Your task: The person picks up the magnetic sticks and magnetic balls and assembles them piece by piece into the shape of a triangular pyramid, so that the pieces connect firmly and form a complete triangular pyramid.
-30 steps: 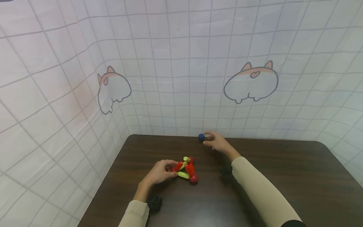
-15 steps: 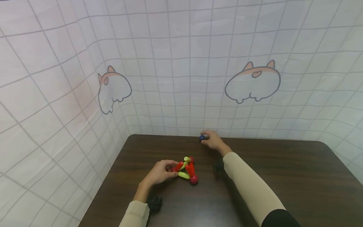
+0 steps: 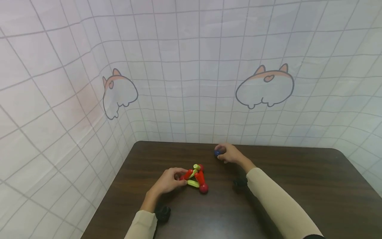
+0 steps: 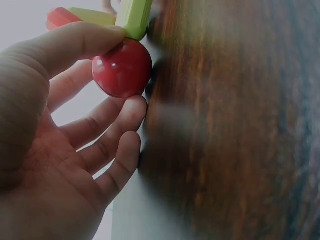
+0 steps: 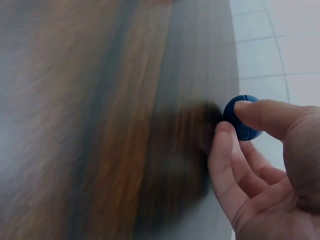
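Observation:
A triangular build of red and yellow-green rods with red balls at its corners lies on the table left of centre. With thumb and fingers my left hand (image 3: 167, 181) holds its left corner, a red ball (image 4: 123, 68). A yellow-green rod (image 4: 134, 17) meets that ball in the left wrist view. Another red ball (image 3: 204, 188) forms the near corner, below a red rod (image 3: 200, 178). Farther back, my right hand (image 3: 231, 154) pinches a blue ball (image 5: 243, 117) between thumb and fingers, low over the table near its far edge. The build's inner joints are partly hidden.
The dark wood-grain table (image 3: 283, 179) has rounded far corners. Behind and to the left hangs a white gridded cloth (image 3: 185, 83) with animal drawings, close to the table's far edge. Dark wrist devices (image 3: 163, 214) sit under both wrists.
My right hand first reached the blue ball at the far edge and took hold of it. Now it has drawn the ball slightly nearer and right. My left hand has stayed put.

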The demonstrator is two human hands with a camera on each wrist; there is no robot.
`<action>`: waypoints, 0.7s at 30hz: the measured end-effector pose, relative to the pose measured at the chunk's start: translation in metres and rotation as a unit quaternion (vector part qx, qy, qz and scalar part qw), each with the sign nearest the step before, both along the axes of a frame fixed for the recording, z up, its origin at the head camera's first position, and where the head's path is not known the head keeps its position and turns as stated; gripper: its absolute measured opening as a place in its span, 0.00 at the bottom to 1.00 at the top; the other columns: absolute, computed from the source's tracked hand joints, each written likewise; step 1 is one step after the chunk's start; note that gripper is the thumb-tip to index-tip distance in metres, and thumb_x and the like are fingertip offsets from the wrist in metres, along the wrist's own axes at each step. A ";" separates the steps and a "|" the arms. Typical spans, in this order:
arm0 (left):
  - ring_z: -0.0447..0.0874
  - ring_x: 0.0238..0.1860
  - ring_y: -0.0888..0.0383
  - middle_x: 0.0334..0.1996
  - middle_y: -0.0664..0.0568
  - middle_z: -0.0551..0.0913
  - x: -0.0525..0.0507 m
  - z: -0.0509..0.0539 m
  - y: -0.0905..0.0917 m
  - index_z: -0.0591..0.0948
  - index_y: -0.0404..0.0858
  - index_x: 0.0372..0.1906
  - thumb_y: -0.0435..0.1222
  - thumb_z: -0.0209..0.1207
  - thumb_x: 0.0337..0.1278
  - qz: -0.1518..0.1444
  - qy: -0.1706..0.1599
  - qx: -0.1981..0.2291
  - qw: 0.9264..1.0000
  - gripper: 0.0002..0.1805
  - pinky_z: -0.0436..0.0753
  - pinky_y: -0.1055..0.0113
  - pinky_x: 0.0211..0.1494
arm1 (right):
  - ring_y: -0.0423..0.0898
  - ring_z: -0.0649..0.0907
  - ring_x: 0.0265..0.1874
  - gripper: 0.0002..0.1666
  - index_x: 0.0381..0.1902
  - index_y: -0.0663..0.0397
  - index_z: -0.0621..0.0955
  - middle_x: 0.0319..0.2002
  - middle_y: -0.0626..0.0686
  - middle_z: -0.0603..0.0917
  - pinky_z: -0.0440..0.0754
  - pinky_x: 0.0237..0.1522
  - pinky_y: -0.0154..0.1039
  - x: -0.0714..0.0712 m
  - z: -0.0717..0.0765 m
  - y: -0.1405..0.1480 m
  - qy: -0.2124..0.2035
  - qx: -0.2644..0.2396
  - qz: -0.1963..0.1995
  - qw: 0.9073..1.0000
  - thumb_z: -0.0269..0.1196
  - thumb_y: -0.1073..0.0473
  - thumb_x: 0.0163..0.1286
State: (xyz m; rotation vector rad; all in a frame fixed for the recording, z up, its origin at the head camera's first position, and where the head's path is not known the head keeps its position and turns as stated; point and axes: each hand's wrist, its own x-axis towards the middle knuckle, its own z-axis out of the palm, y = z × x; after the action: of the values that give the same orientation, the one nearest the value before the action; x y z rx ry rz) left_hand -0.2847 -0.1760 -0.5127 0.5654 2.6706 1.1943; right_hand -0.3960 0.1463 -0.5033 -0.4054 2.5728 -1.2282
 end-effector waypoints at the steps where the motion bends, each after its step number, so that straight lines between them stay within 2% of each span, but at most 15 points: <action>1: 0.75 0.31 0.59 0.38 0.52 0.85 0.000 0.000 0.000 0.85 0.42 0.57 0.37 0.70 0.60 0.000 0.002 0.000 1.000 0.19 0.73 0.70 0.30 | 0.50 0.86 0.36 0.23 0.60 0.56 0.78 0.61 0.69 0.77 0.87 0.34 0.40 0.003 0.000 0.003 -0.006 -0.010 0.000 1.000 0.66 0.68 0.68; 5: 0.75 0.29 0.60 0.36 0.52 0.85 0.000 0.000 0.002 0.85 0.41 0.56 0.37 0.70 0.60 0.000 0.005 0.000 1.000 0.19 0.73 0.70 0.29 | 0.50 0.87 0.38 0.25 0.61 0.60 0.77 0.58 0.69 0.77 0.89 0.35 0.44 0.015 -0.001 0.014 -0.016 -0.057 0.006 0.998 0.66 0.71 0.66; 10: 0.75 0.29 0.61 0.38 0.52 0.86 0.000 0.000 0.004 0.85 0.41 0.57 0.38 0.70 0.60 0.000 0.007 -0.003 1.000 0.20 0.74 0.70 0.29 | 0.50 0.87 0.36 0.27 0.62 0.63 0.76 0.54 0.68 0.77 0.89 0.33 0.46 0.031 0.001 0.024 -0.022 -0.110 0.007 0.994 0.66 0.72 0.65; 15: 0.76 0.32 0.60 0.41 0.51 0.86 0.000 -0.001 0.009 0.85 0.42 0.57 0.38 0.70 0.60 0.006 0.004 -0.003 1.000 0.20 0.74 0.70 0.32 | 0.51 0.87 0.34 0.28 0.63 0.65 0.75 0.54 0.68 0.76 0.88 0.31 0.46 0.050 0.003 0.034 -0.013 -0.143 0.005 0.990 0.66 0.71 0.65; 21: 0.77 0.34 0.60 0.45 0.49 0.87 0.000 -0.003 0.018 0.85 0.41 0.57 0.38 0.70 0.60 -0.003 0.024 -0.006 1.000 0.20 0.76 0.69 0.33 | 0.54 0.84 0.35 0.28 0.63 0.66 0.75 0.50 0.67 0.80 0.87 0.28 0.45 0.070 0.001 0.043 -0.002 -0.190 0.001 0.982 0.67 0.70 0.67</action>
State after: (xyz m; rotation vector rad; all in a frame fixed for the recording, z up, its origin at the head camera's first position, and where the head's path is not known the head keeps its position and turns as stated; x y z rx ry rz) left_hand -0.2844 -0.1582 -0.5153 0.6086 2.7114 1.1766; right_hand -0.3259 0.1894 -0.5019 -0.4757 2.3273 -1.7207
